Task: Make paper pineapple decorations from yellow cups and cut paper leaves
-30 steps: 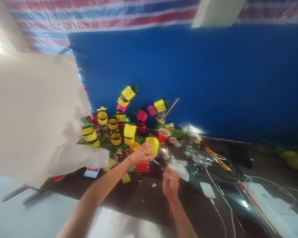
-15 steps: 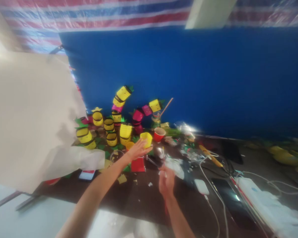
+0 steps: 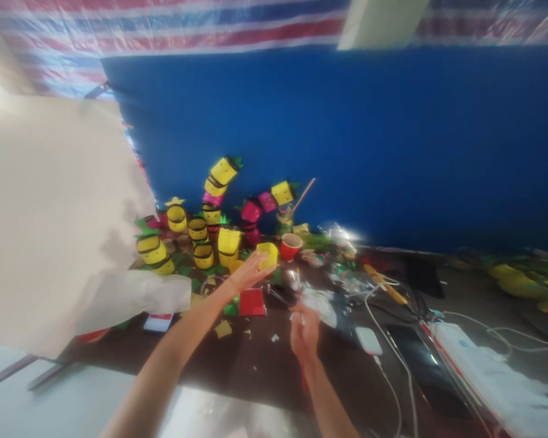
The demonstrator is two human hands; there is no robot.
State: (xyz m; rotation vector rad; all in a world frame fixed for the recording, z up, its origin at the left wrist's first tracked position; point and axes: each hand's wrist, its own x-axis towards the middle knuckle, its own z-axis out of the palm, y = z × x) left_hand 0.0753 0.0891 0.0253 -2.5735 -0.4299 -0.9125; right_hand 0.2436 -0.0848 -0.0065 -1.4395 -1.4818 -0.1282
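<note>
My left hand (image 3: 251, 272) has its fingers closed on a yellow cup-shaped ring (image 3: 267, 257), tilted beside a red paper cup (image 3: 291, 246). Lower and to the right, my right hand (image 3: 305, 331) is closed, thumb and fingers pinched together. A thin grey metal tool (image 3: 279, 295) runs up and left from its fingertips; whether the hand grips it is too blurred to tell. Below my left hand lies a red square sheet (image 3: 252, 302). Just behind the hands stand several yellow cups with black bands, one of them a taller yellow cup (image 3: 229, 244).
Curved chains of yellow and pink cups (image 3: 223, 171) rise at the back. A phone (image 3: 159, 322) lies left, near a large pale sheet (image 3: 50, 213). On the right are a white charger (image 3: 369, 340), cables, a dark tablet (image 3: 427, 368), a yellow-handled tool (image 3: 386, 285) and clear plastic.
The view has shifted slightly, so everything sits a little further left. Both hands keep nearly the same pose, the left still on the yellow ring.
</note>
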